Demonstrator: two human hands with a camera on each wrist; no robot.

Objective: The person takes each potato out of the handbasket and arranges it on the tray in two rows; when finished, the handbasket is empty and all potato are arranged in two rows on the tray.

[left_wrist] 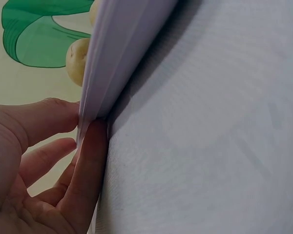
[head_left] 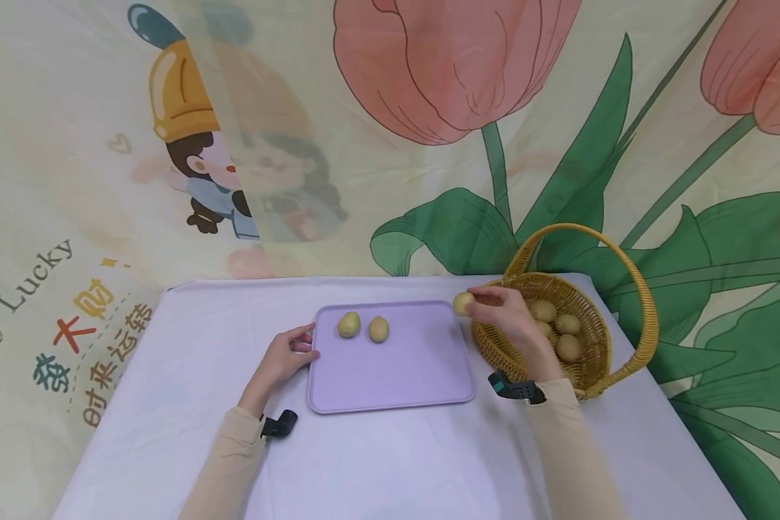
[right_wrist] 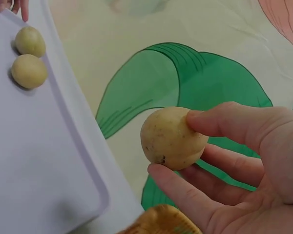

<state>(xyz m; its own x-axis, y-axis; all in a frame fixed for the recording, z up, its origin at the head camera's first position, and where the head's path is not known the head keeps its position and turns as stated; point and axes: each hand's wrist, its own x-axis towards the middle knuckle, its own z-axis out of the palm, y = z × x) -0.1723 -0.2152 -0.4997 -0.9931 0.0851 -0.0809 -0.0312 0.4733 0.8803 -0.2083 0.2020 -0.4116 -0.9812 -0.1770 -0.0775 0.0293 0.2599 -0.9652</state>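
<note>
In the head view, cannot see all of the golden wicker basket behind the bare right hand, nor count the round tan potatoes inside. In the left wrist view, can catch only a sliver of pale-yellow potato at eleven o'clock, behind the rectangular lilac tray. In the right, cannot follow the bare left hand past eleven o'clock or the basket past six.

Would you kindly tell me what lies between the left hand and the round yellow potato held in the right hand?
In the head view, the rectangular lilac tray lies there, bearing two oval yellow potatoes near its far edge.
</note>
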